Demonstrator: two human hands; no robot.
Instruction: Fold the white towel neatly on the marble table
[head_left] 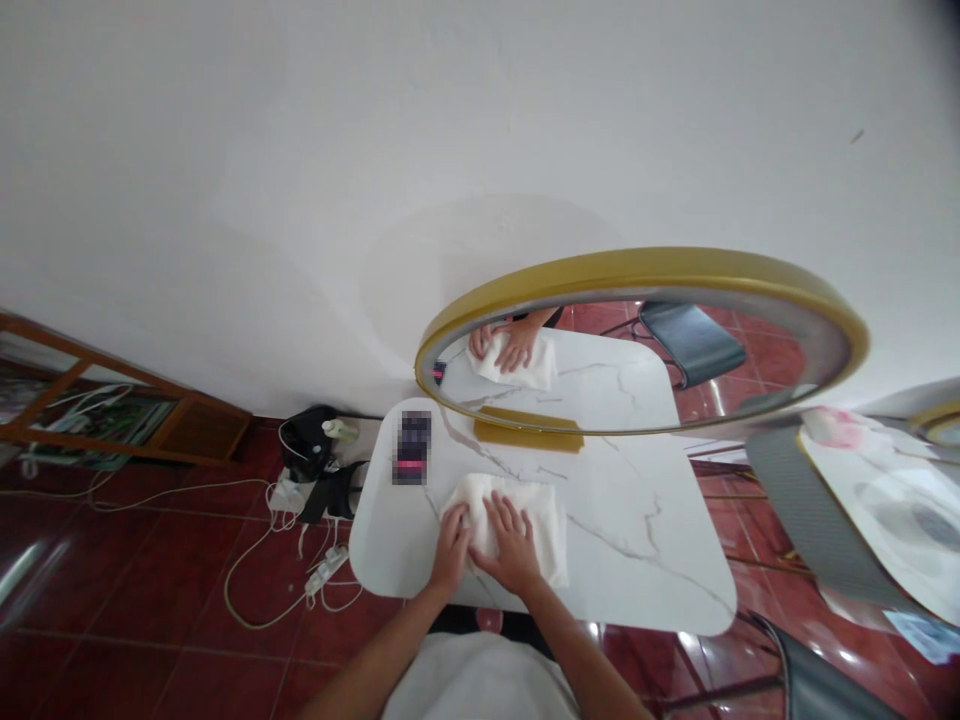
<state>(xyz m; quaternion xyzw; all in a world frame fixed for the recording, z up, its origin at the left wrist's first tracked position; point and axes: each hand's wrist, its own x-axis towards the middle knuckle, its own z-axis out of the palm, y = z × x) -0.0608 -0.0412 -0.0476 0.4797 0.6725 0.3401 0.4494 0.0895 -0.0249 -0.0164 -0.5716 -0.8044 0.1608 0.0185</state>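
Observation:
A white cloth [551,530] lies spread on the white marbled table [637,570], near its front edge. My right hand [512,548] rests flat on the middle of the cloth with its fingers spread. At the cloth's left side, my left hand [451,548] has its fingers bent and close together over the edge, gripping the fabric. A blurred dark rectangular item [412,447] with a pink band sits on the table, beyond my left hand. Both hands and the cloth also show in the gold-framed mirror [645,265].
The mirror's gold base [529,430] stands at the table's back, by the wall. A power strip [326,575], cables and a black bag [307,440] are on the left floor. A black chair [825,670] and another table [885,500] are on the right.

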